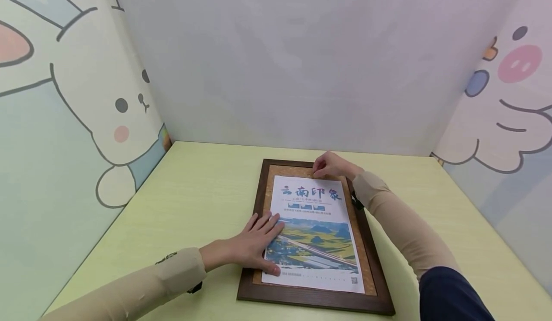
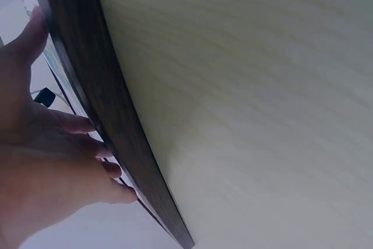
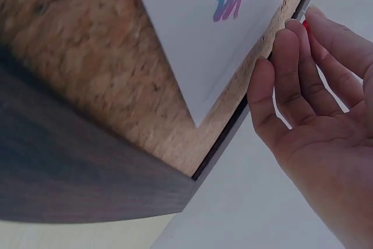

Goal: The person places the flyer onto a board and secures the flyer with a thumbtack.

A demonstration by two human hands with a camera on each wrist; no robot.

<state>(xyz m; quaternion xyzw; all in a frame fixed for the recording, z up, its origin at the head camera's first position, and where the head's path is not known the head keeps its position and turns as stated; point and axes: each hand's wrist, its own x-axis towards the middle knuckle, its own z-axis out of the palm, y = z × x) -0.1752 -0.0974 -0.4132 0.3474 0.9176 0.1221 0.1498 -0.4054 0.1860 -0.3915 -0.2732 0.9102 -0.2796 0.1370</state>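
Navy sleeve (image 1: 453, 294); poster (image 1: 312, 235) partly under left hand (image 1: 253, 245), pin (image 3: 306, 25) in right hand (image 1: 335, 165).

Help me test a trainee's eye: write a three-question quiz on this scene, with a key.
1. True or false: the left hand has spread fingers touching the white rectangular paper poster.
2. Which does the right hand pinch? A) a blue plastic pen; B) a small red-headed pin; C) a yellow metal clip.
3. What brown speckled material shows between the poster and the dark brown rectangular wooden frame?

Key: 1. True. 2. B. 3. Cork.
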